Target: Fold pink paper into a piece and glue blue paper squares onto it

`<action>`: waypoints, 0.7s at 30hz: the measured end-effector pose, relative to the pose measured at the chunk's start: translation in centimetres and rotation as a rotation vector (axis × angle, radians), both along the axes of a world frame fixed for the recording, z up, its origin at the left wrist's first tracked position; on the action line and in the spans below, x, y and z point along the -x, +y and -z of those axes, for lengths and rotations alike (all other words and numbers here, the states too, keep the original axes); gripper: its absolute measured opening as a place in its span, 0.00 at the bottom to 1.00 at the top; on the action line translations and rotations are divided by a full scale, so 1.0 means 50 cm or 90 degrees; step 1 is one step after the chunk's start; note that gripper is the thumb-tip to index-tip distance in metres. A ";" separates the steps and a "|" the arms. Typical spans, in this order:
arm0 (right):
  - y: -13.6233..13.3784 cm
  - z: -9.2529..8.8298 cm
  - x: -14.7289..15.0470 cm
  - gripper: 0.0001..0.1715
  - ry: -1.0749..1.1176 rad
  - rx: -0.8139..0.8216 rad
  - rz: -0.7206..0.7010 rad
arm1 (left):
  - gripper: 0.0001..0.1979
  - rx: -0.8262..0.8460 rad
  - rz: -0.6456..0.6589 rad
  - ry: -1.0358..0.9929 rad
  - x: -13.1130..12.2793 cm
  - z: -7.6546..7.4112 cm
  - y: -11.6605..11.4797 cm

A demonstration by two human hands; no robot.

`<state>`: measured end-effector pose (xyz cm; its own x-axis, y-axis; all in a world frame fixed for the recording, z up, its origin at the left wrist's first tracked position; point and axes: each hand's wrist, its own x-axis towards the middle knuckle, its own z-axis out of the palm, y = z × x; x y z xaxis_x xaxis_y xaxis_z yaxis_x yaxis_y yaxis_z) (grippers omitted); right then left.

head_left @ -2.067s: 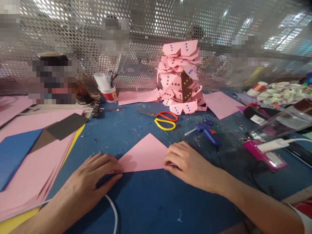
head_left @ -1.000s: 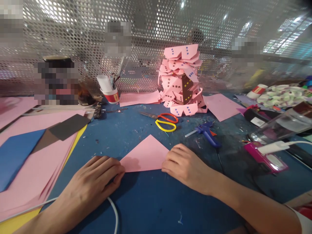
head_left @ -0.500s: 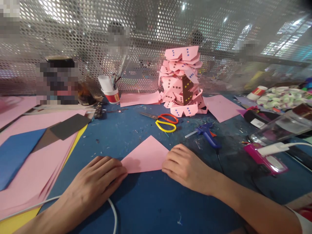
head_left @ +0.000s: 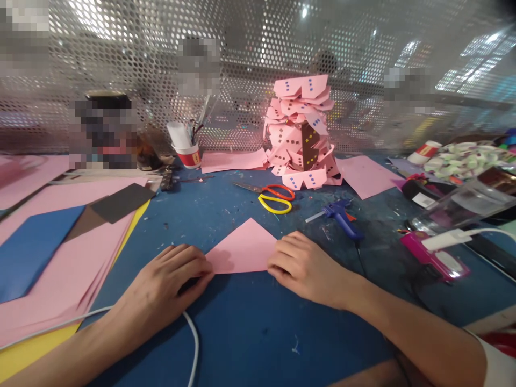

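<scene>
A pink paper triangle (head_left: 244,250) lies on the blue tabletop with its point facing away from me and its long straight edge towards me. My left hand (head_left: 179,274) has its fingers curled closed over the left corner. The right corner is gripped by my right hand (head_left: 296,263), fingers bent and pressed together, hiding that tip. Just beyond the triangle lie scissors (head_left: 278,199) with one red and one yellow handle loop. To their right is a blue glue gun (head_left: 341,215) with a glue stick in it.
A stack of folded pink paper pieces (head_left: 298,134) with coloured squares stands before a perforated metal screen (head_left: 242,32). Pink sheets (head_left: 52,269) spread at left under a blue sheet (head_left: 38,250). A white cable (head_left: 195,336) runs by my left arm. A magenta power strip (head_left: 435,258) sits right.
The view has shifted slightly, so the tabletop things sit a little higher in the picture. Both hands still hold the triangle's corners; the left thumb has bent slightly away from the fingers.
</scene>
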<state>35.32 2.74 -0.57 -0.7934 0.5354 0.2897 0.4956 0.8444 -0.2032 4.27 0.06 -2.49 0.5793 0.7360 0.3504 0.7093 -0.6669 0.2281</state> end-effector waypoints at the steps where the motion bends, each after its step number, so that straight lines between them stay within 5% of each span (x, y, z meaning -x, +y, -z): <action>1: -0.001 -0.002 0.000 0.07 0.000 0.011 0.004 | 0.04 0.008 -0.008 -0.004 -0.002 -0.002 -0.001; 21: -0.001 0.001 -0.010 0.11 -0.016 0.059 0.059 | 0.10 0.118 -0.075 -0.017 -0.022 -0.010 0.003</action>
<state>35.82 2.70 -0.60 -0.7456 0.6305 0.2158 0.5771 0.7728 -0.2642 5.37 0.22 -1.97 0.4785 0.8510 0.2163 0.7716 -0.5251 0.3589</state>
